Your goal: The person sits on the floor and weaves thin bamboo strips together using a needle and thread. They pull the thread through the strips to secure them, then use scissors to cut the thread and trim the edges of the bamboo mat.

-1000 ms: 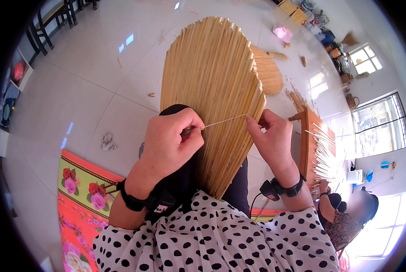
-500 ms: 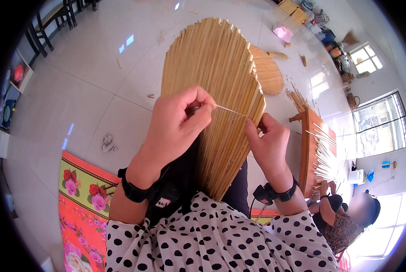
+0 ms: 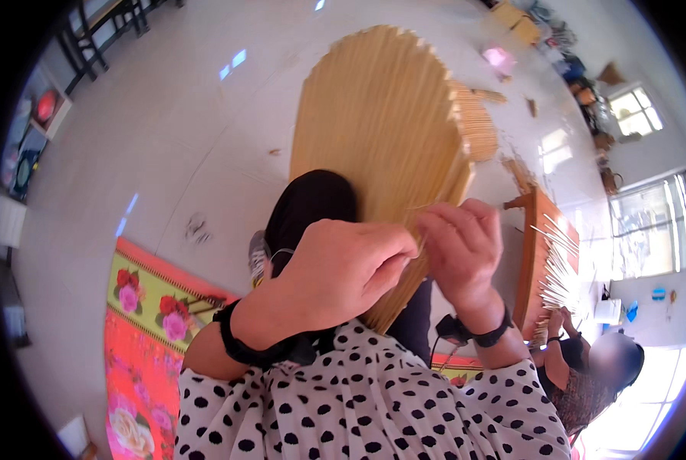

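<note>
A long panel of straw-coloured stalks (image 3: 373,115), laid side by side with a rounded, stepped far end, slants up from my lap. Over its right part, my left hand (image 3: 350,264) is closed in a pinch, palm turned down. Close beside it at the panel's right edge is my right hand (image 3: 465,249), its fingers curled together and slightly blurred. A thin pale thread (image 3: 417,206) shows faintly by the right fingertips; the rest of it between the hands is hidden. My dark-trousered knee (image 3: 320,201) sticks out at the panel's left side.
A second stalk panel (image 3: 477,126) lies on the floor beyond. To the right, a co-worker (image 3: 580,376) handles pale sticks (image 3: 559,264) at a wooden table (image 3: 528,261). A flowered red mat (image 3: 139,360) is at the left, a crumpled scrap (image 3: 197,228) on the tiles.
My left hand has moved down and right, closer to the right hand, and turned over. The thread stretched between them no longer shows taut. My left knee has come into sight.
</note>
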`<state>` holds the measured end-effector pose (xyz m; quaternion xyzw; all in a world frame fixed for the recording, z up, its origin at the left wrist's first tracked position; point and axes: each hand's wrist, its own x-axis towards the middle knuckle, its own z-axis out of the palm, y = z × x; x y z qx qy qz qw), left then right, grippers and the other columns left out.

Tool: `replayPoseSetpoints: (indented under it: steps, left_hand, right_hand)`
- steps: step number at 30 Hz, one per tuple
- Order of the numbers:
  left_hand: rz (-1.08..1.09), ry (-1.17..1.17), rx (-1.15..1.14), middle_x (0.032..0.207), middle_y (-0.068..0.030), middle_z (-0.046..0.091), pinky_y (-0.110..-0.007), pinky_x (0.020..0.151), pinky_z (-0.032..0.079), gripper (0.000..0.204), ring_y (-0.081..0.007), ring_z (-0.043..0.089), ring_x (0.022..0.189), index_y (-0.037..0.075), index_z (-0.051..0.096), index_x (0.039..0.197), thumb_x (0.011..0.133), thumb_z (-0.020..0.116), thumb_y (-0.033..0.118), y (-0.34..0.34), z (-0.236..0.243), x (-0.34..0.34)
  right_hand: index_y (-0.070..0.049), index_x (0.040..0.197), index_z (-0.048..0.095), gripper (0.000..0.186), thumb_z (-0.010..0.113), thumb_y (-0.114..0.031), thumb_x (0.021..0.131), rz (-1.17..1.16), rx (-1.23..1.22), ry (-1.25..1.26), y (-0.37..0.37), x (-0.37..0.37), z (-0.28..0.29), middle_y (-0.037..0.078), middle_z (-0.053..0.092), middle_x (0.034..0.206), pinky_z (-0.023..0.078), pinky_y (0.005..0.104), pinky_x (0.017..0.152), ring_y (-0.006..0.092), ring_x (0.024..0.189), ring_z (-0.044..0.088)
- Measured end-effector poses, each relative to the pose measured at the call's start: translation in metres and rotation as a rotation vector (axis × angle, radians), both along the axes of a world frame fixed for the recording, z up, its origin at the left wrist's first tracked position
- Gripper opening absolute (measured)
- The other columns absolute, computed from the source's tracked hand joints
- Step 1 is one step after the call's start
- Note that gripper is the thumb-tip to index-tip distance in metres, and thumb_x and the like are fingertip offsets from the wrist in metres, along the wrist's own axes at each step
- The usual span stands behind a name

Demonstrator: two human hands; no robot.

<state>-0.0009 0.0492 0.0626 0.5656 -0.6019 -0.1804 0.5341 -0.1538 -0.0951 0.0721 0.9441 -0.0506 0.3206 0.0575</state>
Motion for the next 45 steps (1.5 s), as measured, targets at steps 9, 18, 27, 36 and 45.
replayPoseSetpoints:
  steps: [9, 18, 27, 36, 45]
  left_hand:
    - [0.889, -0.102, 0.452, 0.110, -0.0174, 0.062, -0.040, 0.075, 0.053, 0.033, -0.0315, 0.065, 0.081, 0.004, 0.062, 0.113, 0.085, 0.066, 0.020, 0.158, -0.150, 0.145]
    - [0.814, 0.034, 1.369, 0.094, -0.0252, 0.067, -0.049, 0.082, 0.050, 0.041, -0.0402, 0.064, 0.093, -0.001, 0.068, 0.091, 0.082, 0.068, 0.038, 0.346, -0.385, 0.035]
    - [1.166, 0.589, 1.130, 0.096, -0.0232, 0.065, -0.052, 0.075, 0.052, 0.064, -0.0437, 0.064, 0.087, -0.002, 0.044, 0.114, 0.076, 0.077, 0.038, 0.366, -0.507, -0.078]
    - [1.145, 0.352, 1.419, 0.091, -0.0291, 0.066, -0.054, 0.077, 0.051, 0.048, -0.0493, 0.063, 0.088, -0.005, 0.062, 0.090, 0.079, 0.069, 0.041, 0.353, -0.484, -0.066]
    - [0.935, 1.541, 0.459, 0.073, -0.0012, 0.059, -0.028, 0.052, 0.049, 0.023, -0.0113, 0.057, 0.060, 0.010, 0.055, 0.096, 0.077, 0.067, 0.010, 0.374, -0.483, -0.048]
  right_hand:
    - [-0.003, 0.085, 0.070, 0.018, 0.077, 0.004, 0.070, -0.026, -0.086, 0.004, 0.004, -0.013, 0.013, 0.007, 0.069, 0.082, 0.052, 0.0371, 0.075, 0.0286, 0.080, 0.062]
    - [0.001, 0.092, 0.071, 0.017, 0.070, 0.009, 0.077, 0.007, -0.136, -0.039, -0.003, -0.039, 0.013, 0.009, 0.072, 0.087, 0.053, 0.0363, 0.074, 0.0284, 0.082, 0.064]
    - [-0.006, 0.088, 0.070, 0.029, 0.070, -0.001, 0.059, 0.428, 0.004, 0.393, 0.019, -0.008, 0.045, 0.007, 0.068, 0.100, 0.051, 0.0393, 0.075, 0.0240, 0.086, 0.063]
    - [-0.004, 0.089, 0.068, 0.024, 0.073, 0.002, 0.066, -0.004, -0.073, 0.046, -0.011, -0.008, 0.058, 0.006, 0.064, 0.089, 0.049, 0.0346, 0.072, 0.0259, 0.085, 0.060]
    - [-0.007, 0.087, 0.068, 0.019, 0.074, -0.006, 0.069, -0.035, -0.121, 0.190, -0.022, 0.019, 0.055, 0.003, 0.061, 0.090, 0.044, 0.0376, 0.082, 0.0244, 0.095, 0.058]
